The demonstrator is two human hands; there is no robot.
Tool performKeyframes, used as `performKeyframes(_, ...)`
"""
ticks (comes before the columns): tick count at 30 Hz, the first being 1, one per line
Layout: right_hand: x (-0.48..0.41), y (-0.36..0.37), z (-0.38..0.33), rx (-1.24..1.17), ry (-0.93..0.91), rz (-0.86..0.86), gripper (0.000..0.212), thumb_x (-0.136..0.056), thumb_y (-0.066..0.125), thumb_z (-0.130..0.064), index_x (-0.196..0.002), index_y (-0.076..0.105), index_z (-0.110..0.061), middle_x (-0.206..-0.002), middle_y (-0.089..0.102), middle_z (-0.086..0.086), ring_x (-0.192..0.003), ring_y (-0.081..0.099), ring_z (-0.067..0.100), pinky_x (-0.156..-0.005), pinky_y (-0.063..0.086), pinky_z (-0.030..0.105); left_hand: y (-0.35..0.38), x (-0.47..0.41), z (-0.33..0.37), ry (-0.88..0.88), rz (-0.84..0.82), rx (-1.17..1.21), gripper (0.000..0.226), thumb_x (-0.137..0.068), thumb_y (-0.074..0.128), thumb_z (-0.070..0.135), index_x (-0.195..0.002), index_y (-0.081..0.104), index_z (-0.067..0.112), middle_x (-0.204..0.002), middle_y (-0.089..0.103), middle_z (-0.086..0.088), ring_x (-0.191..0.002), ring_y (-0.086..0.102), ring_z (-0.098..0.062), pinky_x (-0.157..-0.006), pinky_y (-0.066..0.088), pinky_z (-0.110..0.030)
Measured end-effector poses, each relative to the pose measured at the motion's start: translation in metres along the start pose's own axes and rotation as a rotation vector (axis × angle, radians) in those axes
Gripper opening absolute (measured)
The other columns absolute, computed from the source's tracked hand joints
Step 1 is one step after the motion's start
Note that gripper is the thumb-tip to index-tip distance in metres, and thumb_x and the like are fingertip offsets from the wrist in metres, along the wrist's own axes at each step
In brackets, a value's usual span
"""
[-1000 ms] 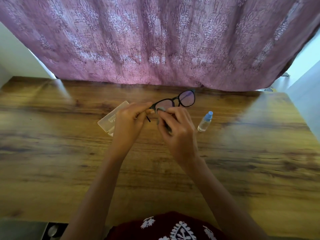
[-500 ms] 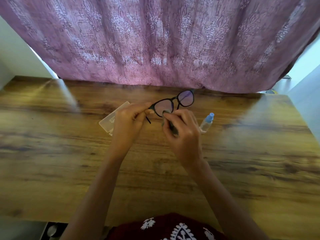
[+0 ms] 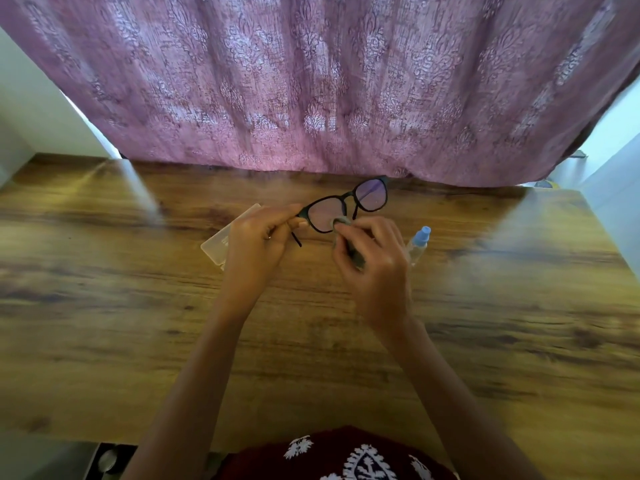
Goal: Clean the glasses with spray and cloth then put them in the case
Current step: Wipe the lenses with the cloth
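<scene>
1. Pinching grip of the left hand (image 3: 256, 244) is clamped on one end of the glasses (image 3: 370, 195), at the hinge where an arm folds down. It steadies the frame above the table (image 3: 138, 323), near the middle of its far edge.
2. Right hand (image 3: 377, 268) has its grip closed on a small grey cloth (image 3: 341, 222), fingers curled round the bunched fabric and pressing a fold against the lens nearer the left hand. Holding the frame by its end apparently keeps bare fingers off the glass.
3. Glasses are tilted, the other lens raised toward the far edge and touched by neither hand, seemingly awaiting its turn.
4. Blue-capped spray bottle (image 3: 419, 242) sits on the table just beside the right hand. A pale, translucent case (image 3: 221, 242) lies partly hidden behind the left hand, and whether it is open cannot be told. Both are close, likely so that the next steps need only a short reach.
5. Judging by the scene, the wiping stage is under way, and the glasses are not yet in the case. A pink patterned curtain (image 3: 311, 81) hangs beyond the far edge.
</scene>
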State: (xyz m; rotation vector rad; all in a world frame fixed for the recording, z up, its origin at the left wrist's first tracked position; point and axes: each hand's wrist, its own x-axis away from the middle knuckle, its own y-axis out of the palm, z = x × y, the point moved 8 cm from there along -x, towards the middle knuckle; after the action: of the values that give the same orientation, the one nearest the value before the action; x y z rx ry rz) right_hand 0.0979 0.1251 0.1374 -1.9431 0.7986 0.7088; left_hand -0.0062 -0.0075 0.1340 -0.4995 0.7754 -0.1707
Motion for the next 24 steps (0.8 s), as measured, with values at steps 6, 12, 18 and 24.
performKeyframes(6, -0.011, 0.008, -0.015, 0.019, -0.047, -0.031, 0.019, -0.092, 0.062, -0.011, -0.102, 0.072, 0.0, -0.093, 0.064, 0.011, -0.088, 0.057, 0.018, -0.085, 0.038, 0.009, 0.005, 0.001, 0.011, 0.051, -0.048, 0.017, 0.023, -0.082, 0.065, -0.007, -0.101, 0.073, 0.002, -0.088, 0.071, 0.001, -0.08, 0.054, 0.008, -0.084, 0.038, -0.003)
performKeyframes(12, -0.014, -0.002, 0.005, 0.036, 0.022, 0.038, 0.016, -0.086, 0.067, -0.002, -0.101, 0.072, 0.002, -0.09, 0.063, 0.011, -0.085, 0.056, 0.017, -0.083, 0.039, 0.008, 0.0, 0.0, 0.008, 0.032, -0.008, -0.051, 0.018, -0.079, 0.068, -0.012, -0.092, 0.074, -0.001, -0.069, 0.069, -0.012, -0.073, 0.055, -0.006, -0.078, 0.04, -0.005)
performKeyframes(18, 0.002, 0.005, -0.011, 0.014, -0.059, -0.026, 0.014, -0.085, 0.068, -0.002, -0.098, 0.072, 0.002, -0.091, 0.064, 0.012, -0.086, 0.058, 0.019, -0.082, 0.044, 0.015, 0.005, 0.002, 0.008, 0.027, -0.036, -0.002, 0.02, -0.081, 0.067, -0.007, -0.098, 0.073, 0.0, -0.086, 0.066, 0.006, -0.079, 0.051, 0.012, -0.076, 0.038, 0.0)
performKeyframes(24, -0.015, 0.007, -0.012, 0.027, -0.051, -0.024, 0.022, -0.094, 0.058, -0.015, -0.101, 0.072, 0.002, -0.093, 0.063, 0.012, -0.087, 0.058, 0.019, -0.08, 0.045, 0.017, 0.008, 0.002, 0.013, 0.054, -0.072, 0.038, 0.02, -0.084, 0.063, 0.002, -0.102, 0.073, 0.004, -0.096, 0.071, 0.001, -0.084, 0.062, -0.003, -0.078, 0.044, -0.007)
